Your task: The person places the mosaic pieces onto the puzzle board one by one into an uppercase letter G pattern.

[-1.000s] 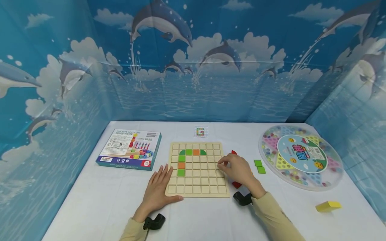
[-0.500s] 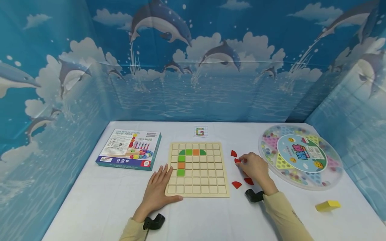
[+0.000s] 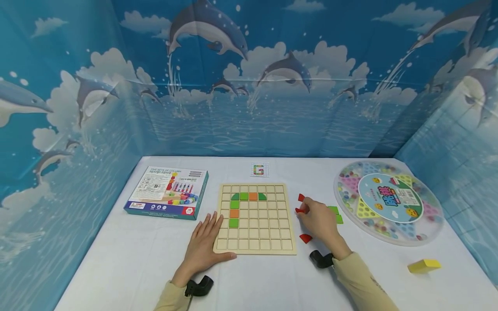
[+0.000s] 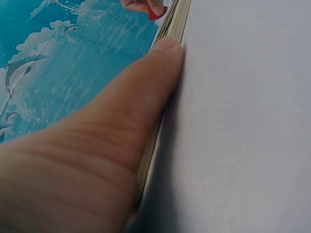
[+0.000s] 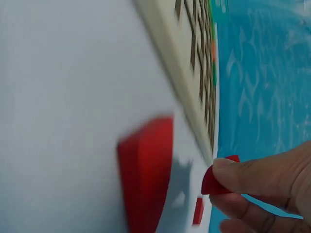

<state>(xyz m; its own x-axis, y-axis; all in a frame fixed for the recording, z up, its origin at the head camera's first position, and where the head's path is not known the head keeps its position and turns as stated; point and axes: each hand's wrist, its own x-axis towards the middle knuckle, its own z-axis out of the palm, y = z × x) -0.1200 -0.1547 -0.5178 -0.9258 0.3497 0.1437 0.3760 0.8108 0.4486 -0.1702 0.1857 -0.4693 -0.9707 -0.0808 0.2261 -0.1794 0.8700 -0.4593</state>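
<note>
My right hand point(image 3: 320, 221) pinches a red quarter-circle tile point(image 3: 299, 210) between thumb and fingertips, just right of the wooden grid board point(image 3: 254, 246). The right wrist view shows that red tile point(image 5: 212, 184) raised above the white cloth. Straight and spread, the fingers of my left hand point(image 3: 204, 242) rest at the board's left edge, its thumb point(image 4: 150, 82) along the near edge. Green and orange square tiles point(image 3: 234, 213) and two dark green quarter-circle tiles point(image 3: 262, 197) sit in grid cells, forming a corner shape. Loose red tiles point(image 3: 305, 238) lie beside the board, some partly hidden by my right hand.
A small pattern card point(image 3: 259, 170) lies behind the board. Two green square tiles point(image 3: 339, 219) are right of my hand, beside a round marble game box point(image 3: 389, 237). A bead toy box point(image 3: 167, 194) lies left, a yellow block point(image 3: 423, 266) far right.
My right hand moved from the board's right edge out to the loose red tiles, then back left, now with a red tile in its fingertips. My left hand stays put.
</note>
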